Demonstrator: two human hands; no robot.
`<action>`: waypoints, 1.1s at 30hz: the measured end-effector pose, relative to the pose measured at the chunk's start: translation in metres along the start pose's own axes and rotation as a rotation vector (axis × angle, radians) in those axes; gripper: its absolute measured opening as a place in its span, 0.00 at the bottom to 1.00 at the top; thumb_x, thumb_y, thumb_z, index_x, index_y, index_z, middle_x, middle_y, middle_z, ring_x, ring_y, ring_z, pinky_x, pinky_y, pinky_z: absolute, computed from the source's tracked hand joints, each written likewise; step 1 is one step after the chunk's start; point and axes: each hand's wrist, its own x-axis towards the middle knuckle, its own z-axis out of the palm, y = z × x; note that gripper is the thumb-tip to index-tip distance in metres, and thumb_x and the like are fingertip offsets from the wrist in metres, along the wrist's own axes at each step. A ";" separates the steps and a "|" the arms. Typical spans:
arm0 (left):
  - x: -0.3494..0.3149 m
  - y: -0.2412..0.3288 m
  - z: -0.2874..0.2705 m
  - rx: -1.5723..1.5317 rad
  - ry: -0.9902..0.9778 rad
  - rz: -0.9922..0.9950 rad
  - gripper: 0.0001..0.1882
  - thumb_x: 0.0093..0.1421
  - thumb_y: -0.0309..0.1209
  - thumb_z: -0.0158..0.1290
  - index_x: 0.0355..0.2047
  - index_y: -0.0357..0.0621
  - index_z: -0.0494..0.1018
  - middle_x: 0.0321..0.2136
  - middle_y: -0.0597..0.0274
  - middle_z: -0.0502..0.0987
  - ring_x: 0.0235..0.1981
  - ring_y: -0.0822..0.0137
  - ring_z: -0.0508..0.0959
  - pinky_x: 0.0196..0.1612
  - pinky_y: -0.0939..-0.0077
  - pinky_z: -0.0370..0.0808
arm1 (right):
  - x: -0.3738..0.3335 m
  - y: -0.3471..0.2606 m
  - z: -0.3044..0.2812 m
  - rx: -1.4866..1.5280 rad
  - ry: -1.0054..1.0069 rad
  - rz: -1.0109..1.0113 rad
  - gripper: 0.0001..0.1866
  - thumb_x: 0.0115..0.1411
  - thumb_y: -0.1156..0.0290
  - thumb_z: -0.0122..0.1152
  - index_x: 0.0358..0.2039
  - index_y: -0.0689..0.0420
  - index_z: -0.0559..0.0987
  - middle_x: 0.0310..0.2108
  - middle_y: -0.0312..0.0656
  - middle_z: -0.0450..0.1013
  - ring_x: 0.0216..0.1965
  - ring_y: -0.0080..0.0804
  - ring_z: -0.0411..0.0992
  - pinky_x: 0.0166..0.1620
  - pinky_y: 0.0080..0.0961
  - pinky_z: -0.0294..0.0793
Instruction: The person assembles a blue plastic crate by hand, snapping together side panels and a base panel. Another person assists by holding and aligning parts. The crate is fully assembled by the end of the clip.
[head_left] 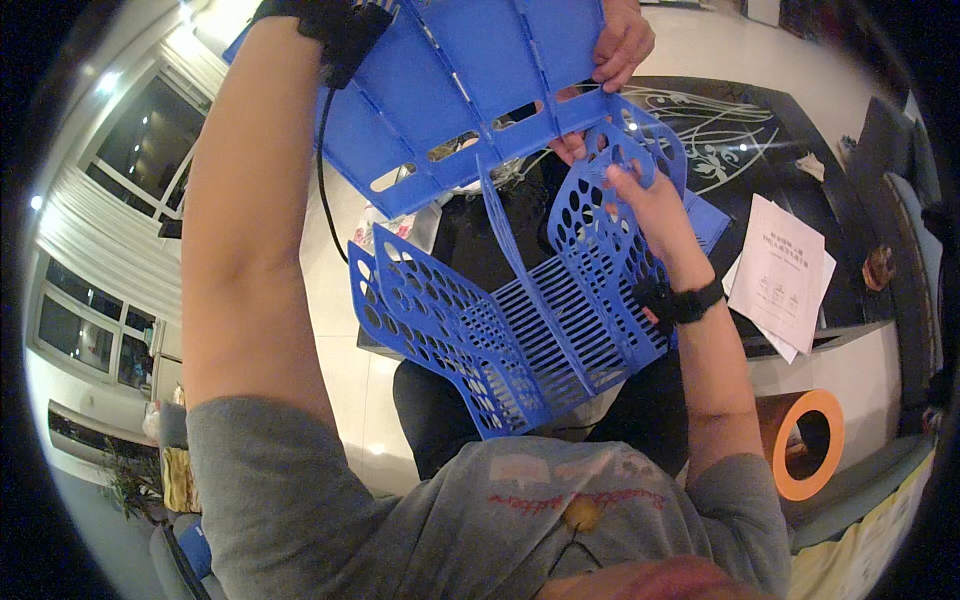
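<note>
A blue plastic file rack (pixel 570 325) with a slatted base and perforated upright dividers stands tilted in front of my body. My right hand (pixel 640 190) is closed on the top of its right-hand perforated divider, with a black band on the wrist. Above the rack slants a solid blue ribbed panel (pixel 470 75) with oblong slots along its lower edge. My left arm reaches up to the panel's left side; its wrist wears a black band, and the hand lies outside the picture. Another hand (pixel 625 45), joined to neither visible arm of mine, grips the panel's right edge. Fingertips show below that edge.
Behind the rack is a black table (pixel 800 130) with a pale floral pattern. Printed paper sheets (pixel 780 265) lie at its right, near a crumpled tissue (pixel 811 166). An orange-rimmed cylinder (pixel 805 445) stands by my right elbow. A black cable (pixel 322 170) hangs beside my left arm.
</note>
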 end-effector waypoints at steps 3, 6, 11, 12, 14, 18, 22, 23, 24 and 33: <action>0.001 -0.001 -0.003 0.090 -0.041 -0.084 0.21 0.64 0.47 0.50 0.40 0.43 0.81 0.36 0.52 0.82 0.37 0.54 0.81 0.43 0.64 0.76 | 0.004 -0.002 0.001 -0.075 0.053 -0.008 0.24 0.68 0.69 0.53 0.64 0.59 0.65 0.56 0.43 0.71 0.49 0.28 0.74 0.42 0.24 0.76; -0.001 -0.005 -0.004 0.173 -0.002 -0.050 0.22 0.64 0.48 0.50 0.40 0.43 0.81 0.36 0.52 0.82 0.37 0.53 0.81 0.43 0.63 0.76 | -0.004 0.000 0.004 -0.174 0.076 -0.106 0.27 0.67 0.74 0.51 0.66 0.53 0.63 0.55 0.43 0.73 0.44 0.28 0.76 0.41 0.26 0.78; -0.011 -0.011 0.011 0.193 0.046 -0.005 0.22 0.64 0.51 0.49 0.39 0.47 0.81 0.35 0.53 0.82 0.38 0.52 0.81 0.42 0.61 0.76 | 0.000 0.012 0.001 -0.576 0.118 -0.333 0.29 0.66 0.77 0.52 0.67 0.49 0.63 0.50 0.49 0.76 0.44 0.36 0.78 0.44 0.28 0.77; -0.014 -0.011 0.013 0.229 0.048 -0.020 0.22 0.64 0.51 0.48 0.39 0.48 0.81 0.35 0.54 0.82 0.38 0.53 0.81 0.42 0.61 0.77 | 0.002 0.015 -0.001 -0.690 0.106 -0.349 0.29 0.65 0.77 0.52 0.67 0.48 0.63 0.48 0.52 0.76 0.43 0.41 0.78 0.44 0.30 0.77; -0.017 -0.010 0.021 0.239 0.045 -0.037 0.22 0.64 0.51 0.48 0.39 0.49 0.82 0.35 0.55 0.82 0.38 0.53 0.81 0.42 0.60 0.77 | 0.004 0.019 -0.008 -0.889 0.072 -0.501 0.31 0.63 0.79 0.53 0.66 0.46 0.64 0.46 0.58 0.75 0.43 0.50 0.78 0.46 0.34 0.75; -0.016 -0.009 0.027 0.222 0.066 0.004 0.21 0.64 0.51 0.47 0.40 0.50 0.81 0.35 0.56 0.82 0.38 0.52 0.81 0.43 0.60 0.76 | 0.007 0.020 -0.019 -0.929 0.088 -0.500 0.30 0.62 0.79 0.54 0.64 0.45 0.67 0.44 0.61 0.74 0.43 0.55 0.76 0.45 0.38 0.74; -0.016 -0.007 0.031 0.218 0.013 -0.062 0.21 0.64 0.51 0.47 0.40 0.51 0.81 0.35 0.56 0.82 0.39 0.52 0.81 0.43 0.59 0.77 | 0.010 0.019 -0.026 -0.329 0.118 -0.044 0.30 0.59 0.84 0.49 0.62 0.48 0.69 0.44 0.64 0.73 0.40 0.56 0.76 0.38 0.42 0.77; -0.016 -0.006 0.032 0.226 -0.001 -0.087 0.21 0.64 0.51 0.47 0.39 0.51 0.81 0.35 0.56 0.82 0.39 0.52 0.81 0.43 0.58 0.77 | 0.010 0.022 -0.025 -0.271 0.151 -0.026 0.29 0.59 0.83 0.50 0.61 0.47 0.70 0.39 0.65 0.74 0.36 0.55 0.76 0.35 0.43 0.76; -0.016 -0.005 0.033 0.234 -0.014 -0.114 0.21 0.64 0.51 0.47 0.39 0.51 0.81 0.35 0.56 0.82 0.39 0.53 0.81 0.43 0.58 0.77 | 0.010 0.024 -0.026 -0.512 0.119 -0.110 0.29 0.59 0.82 0.50 0.61 0.46 0.70 0.37 0.64 0.74 0.35 0.56 0.76 0.35 0.44 0.76; -0.014 0.000 0.055 0.180 0.048 -0.053 0.21 0.64 0.51 0.48 0.37 0.48 0.81 0.35 0.55 0.82 0.39 0.52 0.81 0.42 0.57 0.77 | -0.003 0.022 -0.028 -0.979 0.031 -0.324 0.29 0.61 0.79 0.55 0.61 0.40 0.71 0.41 0.59 0.75 0.42 0.59 0.74 0.41 0.40 0.76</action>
